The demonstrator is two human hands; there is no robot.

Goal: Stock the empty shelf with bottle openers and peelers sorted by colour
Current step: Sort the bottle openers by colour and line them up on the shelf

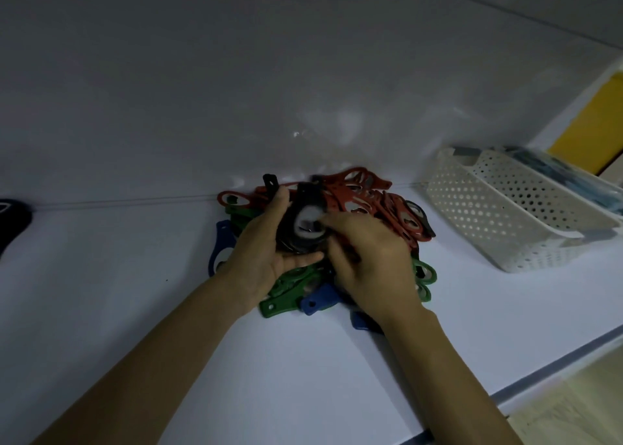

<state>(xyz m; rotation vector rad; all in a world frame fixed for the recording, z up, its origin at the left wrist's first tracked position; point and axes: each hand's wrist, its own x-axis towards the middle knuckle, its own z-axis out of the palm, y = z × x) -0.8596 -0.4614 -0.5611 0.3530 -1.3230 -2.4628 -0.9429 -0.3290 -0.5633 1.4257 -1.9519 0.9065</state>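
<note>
Two hands meet over a heap on the shelf [135,309] — the left hand [266,259] grips a stack of black openers [306,198], the right hand [374,259] touches its top with bent fingertips, whether pinching is unclear. Red openers [364,191] lie beyond the hands, green openers [286,289] beneath.

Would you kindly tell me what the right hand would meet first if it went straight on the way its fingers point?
The right hand points up-left, so it would first meet the black bottle openers held by the left hand; its fingertips seem at them, though blur hides contact.
</note>
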